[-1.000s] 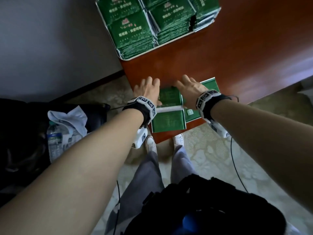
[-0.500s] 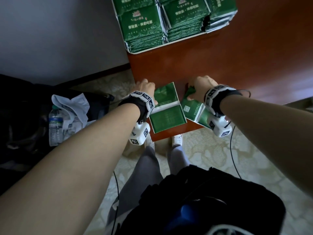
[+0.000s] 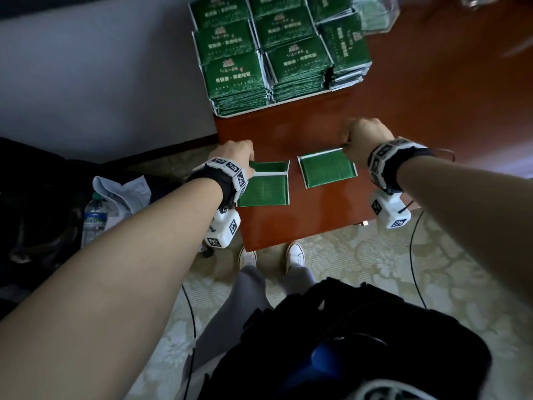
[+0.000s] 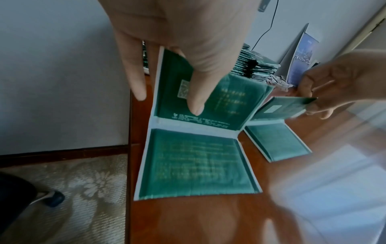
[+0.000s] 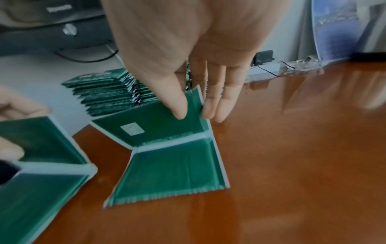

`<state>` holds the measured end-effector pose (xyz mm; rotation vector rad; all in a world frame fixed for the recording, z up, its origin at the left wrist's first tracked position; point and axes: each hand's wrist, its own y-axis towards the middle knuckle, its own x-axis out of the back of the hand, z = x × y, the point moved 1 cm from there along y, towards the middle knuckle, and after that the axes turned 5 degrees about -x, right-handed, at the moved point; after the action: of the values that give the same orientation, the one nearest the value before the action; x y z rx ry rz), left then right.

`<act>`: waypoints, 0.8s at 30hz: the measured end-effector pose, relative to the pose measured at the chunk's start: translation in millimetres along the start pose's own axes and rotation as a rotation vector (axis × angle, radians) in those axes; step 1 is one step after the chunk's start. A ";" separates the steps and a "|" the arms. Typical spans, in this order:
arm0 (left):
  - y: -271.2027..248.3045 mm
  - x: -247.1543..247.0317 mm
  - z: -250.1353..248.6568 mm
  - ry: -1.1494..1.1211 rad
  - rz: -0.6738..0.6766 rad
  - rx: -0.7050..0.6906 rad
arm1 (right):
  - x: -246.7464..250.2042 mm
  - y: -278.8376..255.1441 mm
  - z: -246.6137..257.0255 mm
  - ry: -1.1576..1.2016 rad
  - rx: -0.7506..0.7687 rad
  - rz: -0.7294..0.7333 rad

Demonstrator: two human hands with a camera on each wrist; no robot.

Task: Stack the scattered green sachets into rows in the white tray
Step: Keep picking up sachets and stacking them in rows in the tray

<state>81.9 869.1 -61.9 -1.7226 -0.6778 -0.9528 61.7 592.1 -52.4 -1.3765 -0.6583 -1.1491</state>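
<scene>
Hands | L pinches sachet pair | R lifts other pair

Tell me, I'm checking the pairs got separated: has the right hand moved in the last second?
Yes. The right hand, pinching its sachet pair, went rightward, away from the table's left edge and the left hand's pair.

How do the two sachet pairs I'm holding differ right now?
The left sachet pair sits by the table's left edge, gripped by the left hand; the right sachet pair lies further in, pinched by the right hand. The right pair is skewed, the left squarer. Both are green, joined, top half lifted.
</scene>
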 end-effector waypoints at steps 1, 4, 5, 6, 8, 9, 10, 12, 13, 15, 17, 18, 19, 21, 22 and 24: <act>-5.1 -4.2 -2.7 -0.001 0.003 0.007 | -0.8 -5.4 -3.1 -0.077 0.025 0.024; -17.1 -29.8 -11.7 -0.001 0.025 -0.055 | -17.1 -19.5 -11.3 -0.306 0.153 0.072; -20.7 -41.8 -14.6 0.010 0.038 -0.091 | -25.7 -21.7 -13.5 -0.337 0.196 0.087; -25.1 -55.3 -17.0 0.030 0.061 -0.125 | -35.4 -22.7 -15.3 -0.344 0.234 0.110; -35.6 -85.0 -21.7 0.103 0.108 -0.175 | -56.8 -24.6 -14.9 -0.354 0.293 0.160; -41.6 -101.5 -23.8 0.140 0.111 -0.191 | -68.3 -26.0 -14.6 -0.369 0.317 0.172; -48.9 -117.3 -26.2 0.165 0.093 -0.200 | -79.3 -28.6 -14.4 -0.374 0.334 0.174; -63.9 -142.5 -32.6 0.177 0.024 -0.196 | -97.1 -36.4 -15.8 -0.333 0.340 0.144; -70.1 -152.2 -35.7 0.175 -0.009 -0.190 | -103.7 -41.4 -17.3 -0.306 0.335 0.117; -81.3 -164.6 -41.0 0.203 -0.060 -0.184 | -114.0 -53.6 -20.9 -0.278 0.332 0.060; -90.8 -176.4 -44.3 0.247 -0.102 -0.179 | -124.1 -70.5 -25.0 -0.279 0.355 -0.004; -95.0 -182.9 -45.4 0.249 -0.130 -0.174 | -129.6 -80.3 -27.9 -0.283 0.373 -0.040; -99.7 -188.4 -46.3 0.233 -0.163 -0.168 | -135.8 -90.8 -31.3 -0.290 0.399 -0.079; -110.2 -195.7 -48.8 0.165 -0.233 -0.174 | -150.2 -112.6 -37.2 -0.340 0.464 -0.127; -115.3 -198.0 -50.6 0.128 -0.254 -0.180 | -157.1 -122.7 -38.2 -0.382 0.492 -0.137; -124.0 -196.2 -52.6 0.071 -0.264 -0.182 | -165.6 -136.6 -35.6 -0.441 0.505 -0.158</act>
<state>-136.1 860.2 -156.9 -1.7757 -0.8064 -1.2863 -129.4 621.0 -152.1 -1.1523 -1.2960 -0.7219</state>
